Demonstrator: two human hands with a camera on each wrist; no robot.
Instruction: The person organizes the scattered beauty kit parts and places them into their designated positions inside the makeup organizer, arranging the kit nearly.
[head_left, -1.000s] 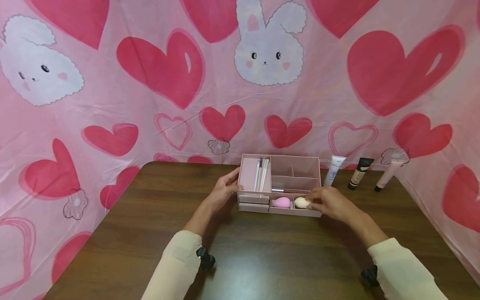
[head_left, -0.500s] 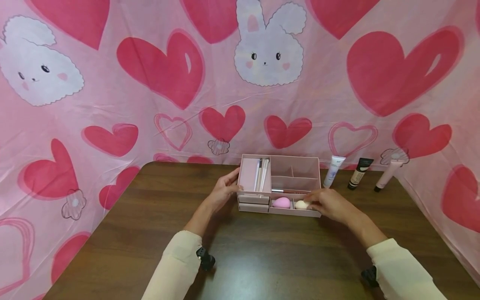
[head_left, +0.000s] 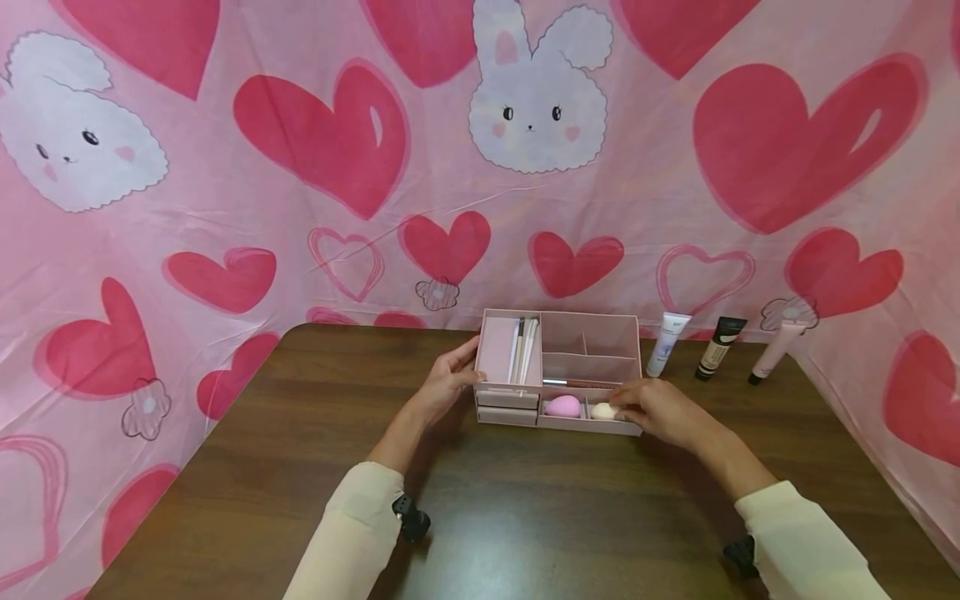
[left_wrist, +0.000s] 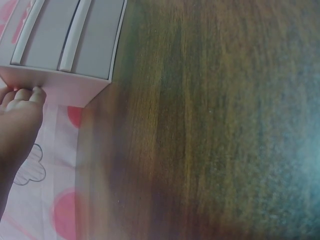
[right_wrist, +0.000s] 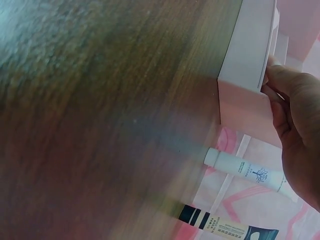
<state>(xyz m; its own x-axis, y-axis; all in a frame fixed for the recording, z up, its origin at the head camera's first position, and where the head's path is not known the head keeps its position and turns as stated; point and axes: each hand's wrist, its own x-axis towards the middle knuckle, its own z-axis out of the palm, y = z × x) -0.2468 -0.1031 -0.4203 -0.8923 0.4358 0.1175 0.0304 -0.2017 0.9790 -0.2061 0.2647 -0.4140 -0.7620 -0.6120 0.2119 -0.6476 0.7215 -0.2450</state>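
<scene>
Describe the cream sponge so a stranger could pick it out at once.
On the brown wooden table stands a pale pink organizer with stacked drawers on its left. Right of those drawers, in its low front row, the cream sponge sits partly hidden by the right grip. Its pale cream color sets it apart from the pink sponge just left of it, across a thin divider.

The right grip (right_wrist: pixel 303 120) apparently touches the pink organizer (right_wrist: pixel 245 106).

Upright pink organizer (head_left: pixel 588 367), cream sponge (head_left: pixel 602 412) inside
</scene>
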